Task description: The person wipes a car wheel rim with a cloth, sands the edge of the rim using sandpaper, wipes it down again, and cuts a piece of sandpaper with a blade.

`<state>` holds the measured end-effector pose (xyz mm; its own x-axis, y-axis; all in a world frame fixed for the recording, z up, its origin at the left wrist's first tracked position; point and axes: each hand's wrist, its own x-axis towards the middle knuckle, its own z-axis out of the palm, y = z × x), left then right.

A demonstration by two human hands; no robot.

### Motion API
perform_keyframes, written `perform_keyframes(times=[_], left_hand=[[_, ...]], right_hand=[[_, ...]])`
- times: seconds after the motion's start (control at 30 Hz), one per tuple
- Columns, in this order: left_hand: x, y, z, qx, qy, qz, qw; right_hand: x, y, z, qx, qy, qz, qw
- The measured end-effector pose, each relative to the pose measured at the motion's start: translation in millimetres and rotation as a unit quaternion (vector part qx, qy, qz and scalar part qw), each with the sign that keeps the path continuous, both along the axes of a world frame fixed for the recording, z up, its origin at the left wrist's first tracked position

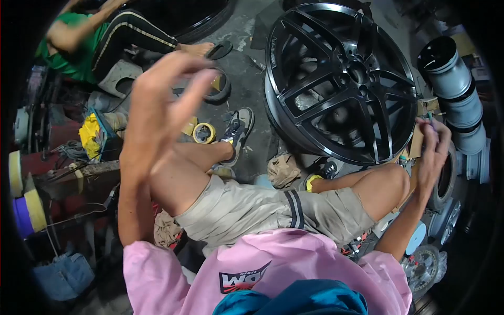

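A large black multi-spoke wheel rim lies in front of my knees, tilted a little. My left hand is raised over my left knee, blurred by motion, its fingers curved and apart with nothing between them. At the rim's right edge is my right hand, its fingers pinched around a small thin tool that is too small to identify. A crumpled brown paper piece rests on the floor between my feet.
A co-worker in green sits barefoot at the upper left. Stacked silver rims stand at right. A yellow tape roll lies near my left shoe. Yellow and purple rolls are at far left.
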<state>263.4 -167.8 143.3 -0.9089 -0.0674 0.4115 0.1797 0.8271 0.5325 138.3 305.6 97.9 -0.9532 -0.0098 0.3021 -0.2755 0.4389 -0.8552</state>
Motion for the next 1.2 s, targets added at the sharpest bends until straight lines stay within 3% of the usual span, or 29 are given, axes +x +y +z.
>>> perform_keyframes(times=[0.07, 0.17, 0.33, 0.4, 0.5, 0.73, 1.0, 1.1, 1.17, 1.2], left_hand=[[-15, 27, 15, -0.032, -0.1, -0.096, 0.99], [-36, 41, 4, -0.036, -0.113, -0.161, 0.98], [-45, 19, -42, -0.015, -0.159, -0.171, 0.972], [-43, 12, -56, 0.118, -0.293, -0.199, 0.928], [-41, 17, -64, 0.178, -0.299, -0.2, 0.916], [-50, 34, -77, 0.344, -0.361, -0.207, 0.842], [-46, 42, -88, 0.273, -0.349, -0.236, 0.865], [-44, 38, -94, 0.286, -0.347, -0.226, 0.864], [-42, 35, -97, 0.301, -0.346, -0.223, 0.86], [-41, 34, -98, 0.294, -0.32, -0.223, 0.873]], right_hand=[[16, -66, 9, 0.021, -0.039, 0.114, 0.992], [30, -135, -5, 0.034, -0.087, 0.248, 0.964], [45, -176, -40, -0.151, -0.342, 0.277, 0.885], [42, -174, -55, -0.159, -0.367, 0.287, 0.87], [43, -183, -56, -0.22, -0.44, 0.275, 0.826], [45, -179, -70, -0.238, -0.466, 0.307, 0.795], [50, -179, -75, -0.23, -0.441, 0.342, 0.797], [49, -180, -78, -0.229, -0.402, 0.343, 0.818], [47, -179, -77, -0.13, -0.322, 0.356, 0.868], [48, -180, -74, -0.13, -0.322, 0.356, 0.867]])
